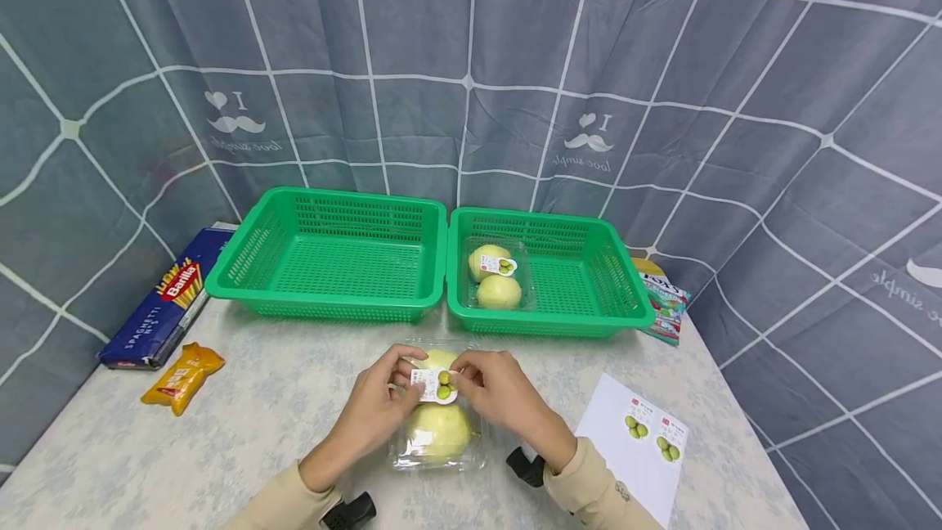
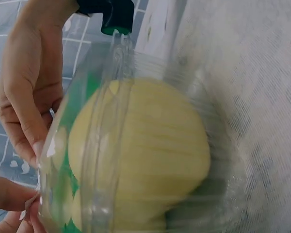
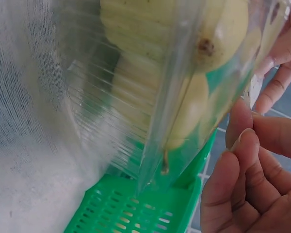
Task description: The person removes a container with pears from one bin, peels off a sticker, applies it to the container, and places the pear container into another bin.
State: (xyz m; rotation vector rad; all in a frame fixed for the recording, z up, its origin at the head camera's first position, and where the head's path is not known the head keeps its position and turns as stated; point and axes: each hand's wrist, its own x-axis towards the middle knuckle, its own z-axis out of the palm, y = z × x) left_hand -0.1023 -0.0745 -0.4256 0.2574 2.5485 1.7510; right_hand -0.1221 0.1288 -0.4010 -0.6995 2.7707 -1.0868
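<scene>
A white label (image 1: pixel 424 386) printed with green fruit lies between both hands over the lid of a clear plastic box (image 1: pixel 471 455). Inside the box are two pale yellow pears (image 1: pixel 437 430), the farther one partly hidden by the hands and label. My left hand (image 1: pixel 377 405) pinches the label's left end, also visible in the left wrist view as fingers (image 2: pixel 9 194) on a white edge. At the label's right end, my right hand (image 1: pixel 508 393) pinches with thumb and forefinger; its fingertips (image 3: pixel 247 143) are right at the lid in the right wrist view.
Behind stand two green baskets (image 1: pixel 334 307) (image 1: pixel 581 321); the right one holds a boxed pair of pears (image 1: pixel 499 293) with a label. A sheet (image 1: pixel 607 403) bearing two labels lies right. Left are a spaghetti box (image 1: pixel 165 305) and orange packet (image 1: pixel 182 379); a colourful bag (image 1: pixel 666 305) is far right.
</scene>
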